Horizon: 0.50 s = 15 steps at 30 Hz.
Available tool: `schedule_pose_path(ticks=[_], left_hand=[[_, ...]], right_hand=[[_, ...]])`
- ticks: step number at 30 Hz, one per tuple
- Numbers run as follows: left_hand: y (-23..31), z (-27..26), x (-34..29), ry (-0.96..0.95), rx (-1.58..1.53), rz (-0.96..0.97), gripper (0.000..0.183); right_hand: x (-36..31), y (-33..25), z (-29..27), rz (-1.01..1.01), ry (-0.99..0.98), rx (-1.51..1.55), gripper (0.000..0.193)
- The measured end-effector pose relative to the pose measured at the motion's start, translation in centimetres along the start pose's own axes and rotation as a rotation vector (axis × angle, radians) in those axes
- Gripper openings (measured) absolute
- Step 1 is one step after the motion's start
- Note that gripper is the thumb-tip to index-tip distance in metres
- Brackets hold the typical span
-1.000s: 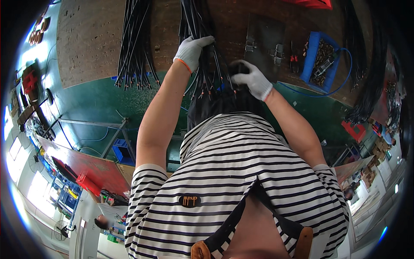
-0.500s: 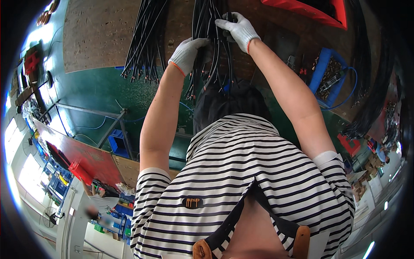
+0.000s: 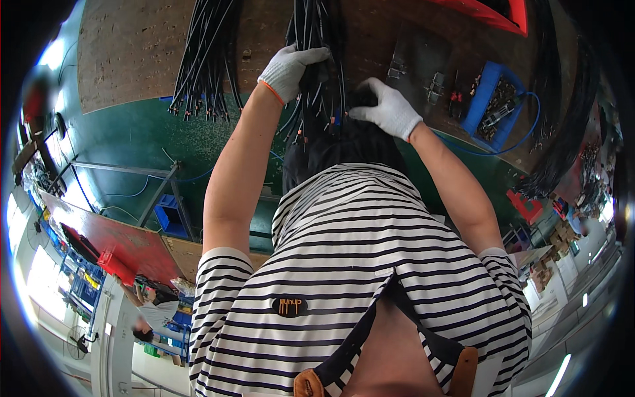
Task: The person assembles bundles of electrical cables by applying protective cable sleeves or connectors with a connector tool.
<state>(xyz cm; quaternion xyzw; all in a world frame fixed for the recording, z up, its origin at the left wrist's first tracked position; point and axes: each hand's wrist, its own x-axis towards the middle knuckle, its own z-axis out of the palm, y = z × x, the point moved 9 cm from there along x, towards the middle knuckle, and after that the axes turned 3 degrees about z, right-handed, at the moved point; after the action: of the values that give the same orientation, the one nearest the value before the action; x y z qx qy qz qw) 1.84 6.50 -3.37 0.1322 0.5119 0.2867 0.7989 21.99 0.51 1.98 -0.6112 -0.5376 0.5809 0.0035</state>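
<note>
A bundle of black cables [image 3: 309,30] hangs over the near edge of the brown tabletop, its bare coppery ends pointing down toward me. My left hand [image 3: 291,71], in a white knit glove with an orange cuff, is closed around this bundle, thumb laid across the front. Right of the lower cable ends is my right hand [image 3: 391,114], gloved alike. Its thumb and fingers curve apart in a C shape, the thumb tip close to the ends. The area between them is dark, and I make out no held object there.
Another black cable bundle [image 3: 208,59] overhangs the table [image 3: 132,53] on the left. To the right are a blue bin [image 3: 471,119] of small metal parts, metal fixtures [image 3: 433,86] and a red bin [image 3: 522,23]. Long cables [image 3: 562,132] hang farther right. A person [image 3: 155,314] is at lower left.
My right hand has left the upper part of the bundle and come down toward me, to the right of the cable ends. My left hand still grips the bundle. The view has shifted slightly.
</note>
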Motion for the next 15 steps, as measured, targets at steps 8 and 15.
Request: schedule_pose_path(ticks=[8, 15], left_hand=[[-0.5, 1.5, 0.0, 0.047, 0.013, 0.056, 0.022], [-0.3, 2.8, -0.3, 0.106, -0.021, 0.098, 0.022]], right_hand=[[-4.8, 2.1, 1.8, -0.043, -0.094, 0.228, 0.049], [-6.1, 2.5, 1.7, -0.019, -0.122, 0.286, 0.048]])
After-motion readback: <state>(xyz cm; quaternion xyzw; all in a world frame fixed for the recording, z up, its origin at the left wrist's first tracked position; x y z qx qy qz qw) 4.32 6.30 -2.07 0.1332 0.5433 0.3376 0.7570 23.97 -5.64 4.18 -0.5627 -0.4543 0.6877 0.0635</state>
